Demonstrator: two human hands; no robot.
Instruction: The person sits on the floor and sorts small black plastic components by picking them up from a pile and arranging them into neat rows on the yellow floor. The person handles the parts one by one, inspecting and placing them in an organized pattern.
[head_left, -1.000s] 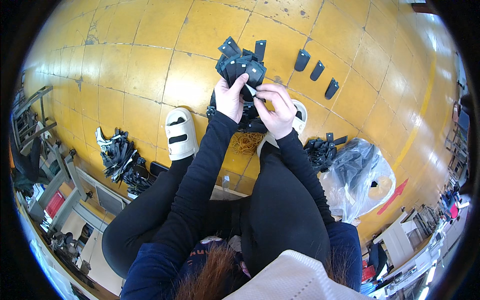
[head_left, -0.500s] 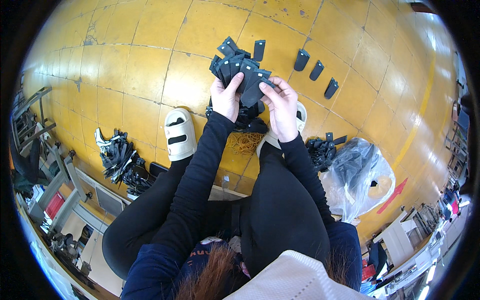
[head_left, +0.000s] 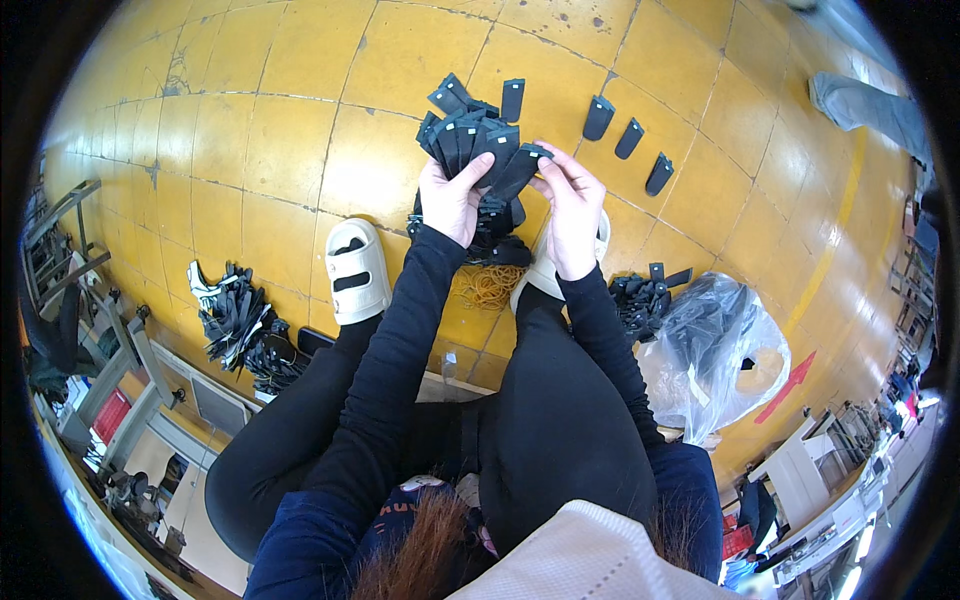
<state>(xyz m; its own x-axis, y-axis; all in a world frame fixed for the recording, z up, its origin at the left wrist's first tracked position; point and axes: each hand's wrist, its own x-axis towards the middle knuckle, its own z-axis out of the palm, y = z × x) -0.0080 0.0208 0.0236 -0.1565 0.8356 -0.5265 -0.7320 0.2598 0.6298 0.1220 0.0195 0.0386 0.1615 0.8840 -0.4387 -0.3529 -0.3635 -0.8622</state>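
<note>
Nearest, a lap in black trousers (head_left: 568, 410) spreads below two forearms in black sleeves. Ahead of the knees, the left hand (head_left: 452, 203) clamps a fan of black tabs (head_left: 462, 138), its thumb pressed on top, the other fingers mostly hidden beneath. The tabs overlap, each with a darkish green upper edge, several bearing a small pale patch. The right hand (head_left: 573, 206) pinches the upper corner of one outermost tab (head_left: 517, 171) between thumb and fingertips; this tab angles away from the fan, its lower end close to the others. Whether it is free of them or partly tucked in, I cannot tell.

Under the hands sits a dark heap (head_left: 497, 247), with a tangle of yellow bands (head_left: 490, 287) just behind it, between two cream sandals (head_left: 357, 272). A bundle of black strips (head_left: 232, 317) lies to the left; a smaller dark pile (head_left: 637, 303) lies to the right, beside a clear plastic bag (head_left: 722, 345).

Farther out, three loose tabs (head_left: 629, 139) lie apart from one another on the yellow floor (head_left: 395, 60). Judging by this layout, the sorting-like handling is partway: many tabs remain gathered in the fan, few lie singly. Beyond, another person's trouser leg (head_left: 868, 108) shows.
</note>
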